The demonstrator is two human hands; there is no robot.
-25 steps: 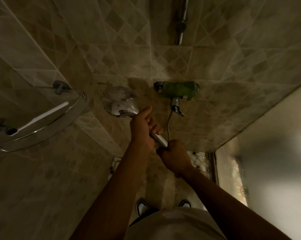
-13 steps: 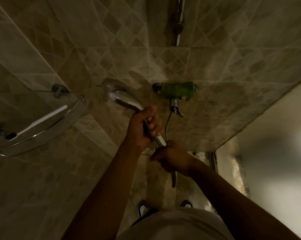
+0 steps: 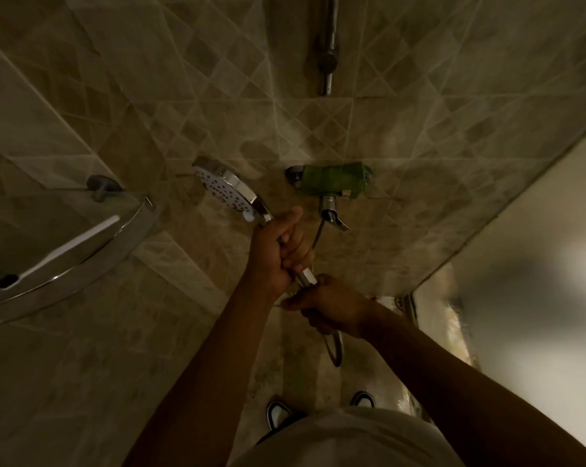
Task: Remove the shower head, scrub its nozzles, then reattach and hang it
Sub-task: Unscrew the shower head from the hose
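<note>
Head view: your left hand (image 3: 278, 251) is clamped on the shower head (image 3: 225, 190) handle, nozzles facing you, while your right hand (image 3: 332, 306) pinches the hose (image 3: 333, 348) nut (likely unscrewing). Next, twist it free, steadying the handle.

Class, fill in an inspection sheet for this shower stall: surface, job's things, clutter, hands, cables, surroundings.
Surface: tiled wall, dim light.
Job's things: shower head, nozzle face visible, off the rail.
Clutter: toothbrush on glass corner shelf.
Hands: left hand grips the handle; right hand at the hose joint.
Cables: hose loops below the right hand.
Surroundings: green-wrapped mixer tap.
</note>
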